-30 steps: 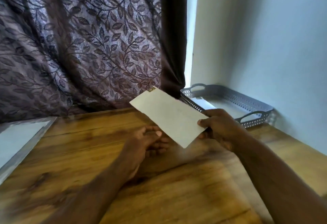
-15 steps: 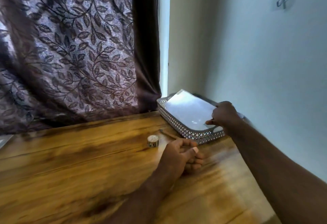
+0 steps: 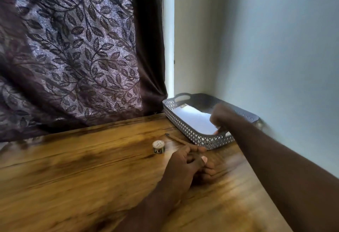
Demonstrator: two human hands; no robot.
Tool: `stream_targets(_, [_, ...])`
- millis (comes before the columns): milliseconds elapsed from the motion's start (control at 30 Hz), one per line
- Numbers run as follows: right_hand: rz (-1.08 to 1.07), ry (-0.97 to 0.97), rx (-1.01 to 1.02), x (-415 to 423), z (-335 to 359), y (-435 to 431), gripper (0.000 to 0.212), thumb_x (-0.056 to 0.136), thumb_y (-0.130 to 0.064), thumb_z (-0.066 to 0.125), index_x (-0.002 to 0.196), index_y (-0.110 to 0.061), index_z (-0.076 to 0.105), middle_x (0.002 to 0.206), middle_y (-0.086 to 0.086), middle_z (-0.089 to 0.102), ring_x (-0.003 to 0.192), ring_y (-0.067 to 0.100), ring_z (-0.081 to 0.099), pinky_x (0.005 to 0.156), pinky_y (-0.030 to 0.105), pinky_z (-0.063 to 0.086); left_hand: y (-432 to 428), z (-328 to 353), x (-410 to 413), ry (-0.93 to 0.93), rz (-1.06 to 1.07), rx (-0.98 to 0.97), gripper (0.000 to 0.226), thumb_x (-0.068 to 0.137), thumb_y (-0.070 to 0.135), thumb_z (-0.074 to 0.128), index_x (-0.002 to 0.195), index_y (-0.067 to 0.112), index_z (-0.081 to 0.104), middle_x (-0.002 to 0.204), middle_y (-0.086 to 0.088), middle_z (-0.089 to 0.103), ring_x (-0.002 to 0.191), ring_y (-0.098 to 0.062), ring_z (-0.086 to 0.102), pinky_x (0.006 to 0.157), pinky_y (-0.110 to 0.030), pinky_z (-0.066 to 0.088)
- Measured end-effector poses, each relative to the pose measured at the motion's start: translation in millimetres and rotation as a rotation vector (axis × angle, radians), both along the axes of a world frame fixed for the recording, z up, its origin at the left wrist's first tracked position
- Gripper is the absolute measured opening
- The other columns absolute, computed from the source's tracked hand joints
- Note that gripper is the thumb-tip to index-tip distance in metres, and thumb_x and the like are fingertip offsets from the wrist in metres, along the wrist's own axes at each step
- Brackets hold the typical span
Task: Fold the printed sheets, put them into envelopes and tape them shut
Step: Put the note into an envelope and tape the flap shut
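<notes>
In the tray at the bench's far right corner: the envelope [image 3: 194, 120] is lying flat inside the grey lattice tray [image 3: 183, 127], with a small dark mark at its far corner.
Right hand: the right hand [image 3: 222, 117] is hanging over the envelope's near end with a fingertip touching its edge. Blur is hiding whether it is pinching the paper or letting go.
Step in hand: by my reading, a filled envelope is being set down in the tray.
Doing it well: this is calling for keeping the paper level and inside the walls. The fingers should be releasing only once the near end is sitting on the tray floor, not riding on the rim. Lifting straight up afterwards should avoid dragging the envelope out.
Left hand: the left hand [image 3: 183, 165] is resting on the bench [image 3: 91, 176] just before the tray, fingers loosely curled and grasping nothing.
Within reach: a tape roll [image 3: 158, 146] is standing just beside that hand, and a thin stick [image 3: 176, 138] is lying between roll and tray.
</notes>
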State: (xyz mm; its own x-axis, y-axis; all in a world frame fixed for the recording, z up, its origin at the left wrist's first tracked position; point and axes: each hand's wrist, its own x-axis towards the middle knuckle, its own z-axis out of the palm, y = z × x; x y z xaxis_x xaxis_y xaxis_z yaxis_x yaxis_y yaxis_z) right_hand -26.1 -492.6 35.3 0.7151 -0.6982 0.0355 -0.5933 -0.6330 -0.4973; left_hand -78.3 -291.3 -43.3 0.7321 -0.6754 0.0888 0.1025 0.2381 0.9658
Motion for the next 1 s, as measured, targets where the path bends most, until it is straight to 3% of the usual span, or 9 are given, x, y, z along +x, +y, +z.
stream_targets(67, [-0.005, 0.077, -0.166, 1, 0, 5, 0.013, 0.092, -0.002, 0.056, 0.094, 0.007, 0.065, 0.111, 0.025, 0.069, 0.101, 0.036, 0.070, 0.081, 0.039, 0.059, 0, -1, 0, -0.007, 0.013, 0.001, 0.021, 0.095, -0.001, 0.060, 0.116, 0.004, 0.059, 0.094, -0.030, 0.071, 0.078, -0.035, 0.068, 0.079, -0.049, 0.058])
stream_targets(133, [0.009, 0.143, -0.273, 5, -3, 1, 0.027, 0.092, -0.005, 0.054, 0.115, 0.004, 0.065, 0.125, 0.023, 0.065, 0.114, 0.037, 0.064, 0.087, 0.038, 0.053, -1, -3, 2, -0.030, 0.037, 0.008, 0.022, 0.095, 0.000, 0.061, 0.116, 0.007, 0.059, 0.093, -0.030, 0.071, 0.078, -0.036, 0.066, 0.078, -0.045, 0.057])
stream_targets(333, [0.040, 0.245, -0.381, 5, -6, 6, 0.036, 0.094, -0.013, 0.052, 0.127, -0.003, 0.062, 0.135, 0.019, 0.061, 0.122, 0.035, 0.059, 0.091, 0.036, 0.050, -2, -4, 4, -0.122, 0.096, 0.041, 0.024, 0.096, 0.000, 0.060, 0.117, 0.011, 0.059, 0.088, -0.028, 0.071, 0.076, -0.033, 0.069, 0.070, -0.035, 0.058])
stream_targets(500, [0.153, -0.094, -0.324, -4, -2, 21, 0.012, 0.088, -0.004, 0.052, 0.090, -0.004, 0.064, 0.087, 0.015, 0.065, 0.098, 0.037, 0.065, 0.071, 0.033, 0.044, 2, 1, 3, -0.156, 0.176, 0.081, 0.022, 0.096, 0.000, 0.059, 0.110, 0.016, 0.064, 0.087, -0.020, 0.073, 0.070, -0.027, 0.068, 0.066, -0.038, 0.058])
stream_targets(633, [0.244, -0.570, -0.319, -21, -17, 64, 0.016, 0.091, -0.010, 0.059, 0.098, -0.005, 0.072, 0.097, 0.015, 0.072, 0.091, 0.032, 0.066, 0.078, 0.036, 0.051, 12, 3, 8, -0.374, 0.393, 0.123, 0.018, 0.095, 0.005, 0.060, 0.101, 0.021, 0.066, 0.078, -0.009, 0.069, 0.059, -0.016, 0.064, 0.056, -0.031, 0.053])
stream_targets(733, [0.337, -0.624, -0.297, -30, -43, 96, 0.012, 0.088, -0.006, 0.055, 0.092, -0.007, 0.066, 0.093, 0.012, 0.067, 0.085, 0.034, 0.062, 0.071, 0.039, 0.048, 24, 0, 29, -0.775, 0.618, 0.208, 0.016, 0.091, 0.012, 0.065, 0.103, 0.023, 0.066, 0.087, 0.011, 0.067, 0.077, -0.007, 0.062, 0.072, -0.021, 0.049])
stream_targets(800, [0.415, -0.527, -0.328, -33, -58, 108, 0.019, 0.083, -0.002, 0.054, 0.099, -0.008, 0.063, 0.100, 0.014, 0.064, 0.089, 0.037, 0.062, 0.073, 0.039, 0.046, 36, -2, 44, -0.891, 0.738, 0.297, 0.021, 0.086, 0.009, 0.068, 0.103, 0.022, 0.065, 0.098, 0.010, 0.064, 0.089, -0.008, 0.059, 0.083, -0.023, 0.047])
stream_targets(900, [0.550, -0.369, -0.478, -32, -68, 116, 0.030, 0.084, -0.001, 0.054, 0.112, -0.007, 0.060, 0.115, 0.016, 0.062, 0.096, 0.039, 0.064, 0.078, 0.041, 0.050, 48, -7, 63, -0.859, 0.860, 0.436, 0.033, 0.081, 0.011, 0.070, 0.113, 0.019, 0.063, 0.111, 0.003, 0.062, 0.104, -0.018, 0.058, 0.096, -0.036, 0.047])
stream_targets(1000, [0.649, -0.260, -0.570, -23, -78, 120, 0.033, 0.083, -0.009, 0.051, 0.115, -0.007, 0.057, 0.120, 0.016, 0.060, 0.099, 0.040, 0.064, 0.082, 0.046, 0.055, 48, -11, 75, -0.708, 0.779, 0.667, 0.056, 0.081, 0.029, 0.074, 0.132, 0.020, 0.055, 0.131, -0.002, 0.060, 0.123, -0.025, 0.051, 0.104, -0.036, 0.040])
